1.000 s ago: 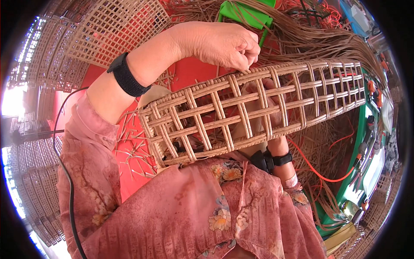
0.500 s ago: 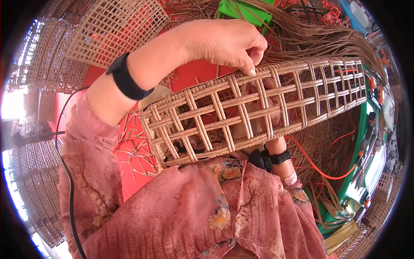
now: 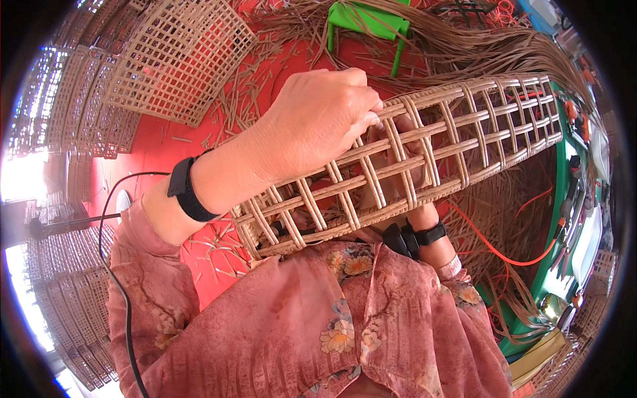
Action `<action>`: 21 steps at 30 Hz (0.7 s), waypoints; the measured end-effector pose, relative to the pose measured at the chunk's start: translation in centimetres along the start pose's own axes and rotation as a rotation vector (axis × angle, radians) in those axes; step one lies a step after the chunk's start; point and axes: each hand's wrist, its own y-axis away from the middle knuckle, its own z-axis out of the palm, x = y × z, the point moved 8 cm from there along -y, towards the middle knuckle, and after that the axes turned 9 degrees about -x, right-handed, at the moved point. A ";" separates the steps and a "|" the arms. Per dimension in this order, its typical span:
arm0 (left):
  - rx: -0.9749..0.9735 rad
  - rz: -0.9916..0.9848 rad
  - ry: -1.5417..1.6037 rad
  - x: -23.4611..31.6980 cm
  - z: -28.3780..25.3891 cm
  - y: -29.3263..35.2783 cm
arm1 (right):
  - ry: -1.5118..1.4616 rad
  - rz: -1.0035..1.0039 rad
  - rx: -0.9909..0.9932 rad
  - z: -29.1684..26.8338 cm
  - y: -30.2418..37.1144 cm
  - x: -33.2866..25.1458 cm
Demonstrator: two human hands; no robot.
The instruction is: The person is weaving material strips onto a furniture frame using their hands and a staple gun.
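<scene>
A long brown woven basket (image 3: 478,117) with an open lattice side lies slantwise in front of my body, its right end farther away. My left hand (image 3: 325,116) is at its upper edge, fingers curled into a pinch against the rim; anything between the fingertips is too hidden to make out. Behind the lattice, my right hand (image 3: 413,147) shows in part through the gaps, holding the basket from its inner side. Black bands circle both wrists.
A green stool (image 3: 368,20) and a bundle of long brown strands (image 3: 478,50) lie beyond the basket. Woven lattice panels (image 3: 179,63) stack up at the left. Cut scraps litter the red floor. Tools with orange handles sit on a green-edged surface (image 3: 557,219) at the right.
My left hand has moved nearer and slightly left along the rim, its wrist lower and its fingers more curled. The basket has shifted slightly; my right hand stays behind it.
</scene>
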 end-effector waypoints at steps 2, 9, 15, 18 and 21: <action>0.005 -0.008 0.006 0.2 0.1 0.3 | -0.120 0.093 0.020 0.1 0.3 0.3; -0.012 -0.087 0.020 0.4 0.7 0.0 | 0.193 -0.046 -0.014 -0.5 -0.3 -1.6; 0.050 -0.080 -0.005 0.0 1.0 0.1 | 0.232 0.000 -0.027 -0.2 -0.4 -2.8; 0.036 -0.077 -0.002 0.0 1.1 0.2 | 0.269 -0.219 -0.004 0.1 -0.4 -4.0; 0.099 -0.115 0.109 -0.3 1.0 0.1 | 0.146 -0.003 -0.061 -0.1 -0.7 -1.7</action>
